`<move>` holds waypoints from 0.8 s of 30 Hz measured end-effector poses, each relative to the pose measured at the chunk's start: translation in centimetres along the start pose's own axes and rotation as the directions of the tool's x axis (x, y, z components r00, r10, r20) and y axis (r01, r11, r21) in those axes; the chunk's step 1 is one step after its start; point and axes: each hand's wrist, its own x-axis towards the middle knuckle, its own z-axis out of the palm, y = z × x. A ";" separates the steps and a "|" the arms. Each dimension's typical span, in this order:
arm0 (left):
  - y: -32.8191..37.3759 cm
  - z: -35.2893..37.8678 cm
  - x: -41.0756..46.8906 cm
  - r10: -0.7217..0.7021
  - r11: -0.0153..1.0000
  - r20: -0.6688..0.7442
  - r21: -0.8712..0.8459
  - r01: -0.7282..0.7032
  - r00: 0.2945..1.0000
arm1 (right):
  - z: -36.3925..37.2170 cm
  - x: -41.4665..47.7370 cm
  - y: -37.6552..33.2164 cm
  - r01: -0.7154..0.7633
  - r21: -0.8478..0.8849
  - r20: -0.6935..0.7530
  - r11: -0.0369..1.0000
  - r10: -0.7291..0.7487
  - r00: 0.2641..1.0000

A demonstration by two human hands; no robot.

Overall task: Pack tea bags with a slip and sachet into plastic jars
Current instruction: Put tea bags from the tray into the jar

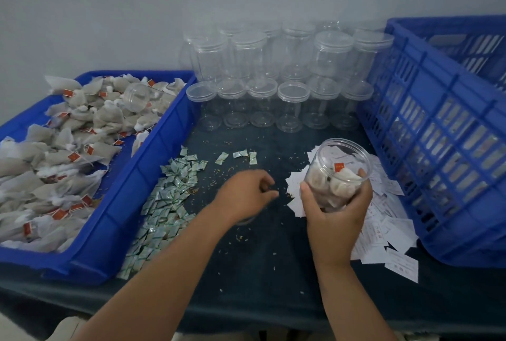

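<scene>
The dark table (262,272) carried a blue tray (131,184) at 9 o'clock, a blue crate (438,149) at 3, stacked jars (293,105) at 12, sachets (167,198) at 8, slips (383,231) at 4, and loose grains (235,168) scattered at centre.

Tray (153,149) of tea bags (54,154) far left on table (273,272), loose jar (136,97) lying on the bags near the back. Sachets (169,195) heaped just right of tray. Empty jars (287,80) stacked back centre. Crate (438,149) right, maybe jars inside. Slips (383,225) beside crate; filled jar (338,173) in right hand (334,217) above them.
</scene>
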 end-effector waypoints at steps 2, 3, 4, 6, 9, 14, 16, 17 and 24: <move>0.4 1.6 0.9 0.015 0.994 -0.010 0.108 -0.014 1.000 | 0.0 0.2 0.4 0.007 -0.021 -0.018 1.000 -0.008 1.000; 0.7 2.2 1.3 0.028 0.988 -0.031 0.152 -0.023 0.999 | 0.0 0.3 0.6 0.015 -0.031 -0.025 0.999 -0.016 1.000; 1.0 2.6 1.7 0.042 0.981 -0.047 0.192 -0.032 0.998 | 0.0 0.4 0.8 0.021 -0.036 -0.032 0.999 -0.022 0.999; 1.7 3.1 2.3 0.051 0.976 -0.051 0.216 -0.039 0.997 | 0.0 0.4 0.9 0.022 -0.032 -0.044 0.999 -0.024 0.999; 2.3 3.3 2.9 0.035 0.976 -0.015 0.215 -0.031 0.999 | 0.1 0.5 0.6 0.039 -0.042 -0.054 0.998 -0.042 0.998; 2.5 3.1 2.8 0.057 0.974 -0.032 0.220 -0.048 0.998 | 0.1 0.6 1.3 0.041 -0.040 -0.057 0.998 -0.044 0.997; 2.6 3.4 2.6 0.094 0.978 -0.046 0.189 -0.083 0.995 | 0.1 0.6 1.5 0.049 -0.036 -0.055 0.998 -0.051 0.997; 2.7 3.6 2.4 0.111 0.977 -0.032 0.188 -0.103 0.993 | 0.1 0.7 1.5 0.056 -0.035 -0.053 0.998 -0.058 0.997; 2.8 4.0 2.1 0.098 0.985 -0.026 0.144 -0.093 0.995 | 0.1 0.8 1.1 0.045 -0.037 -0.074 0.998 -0.047 0.996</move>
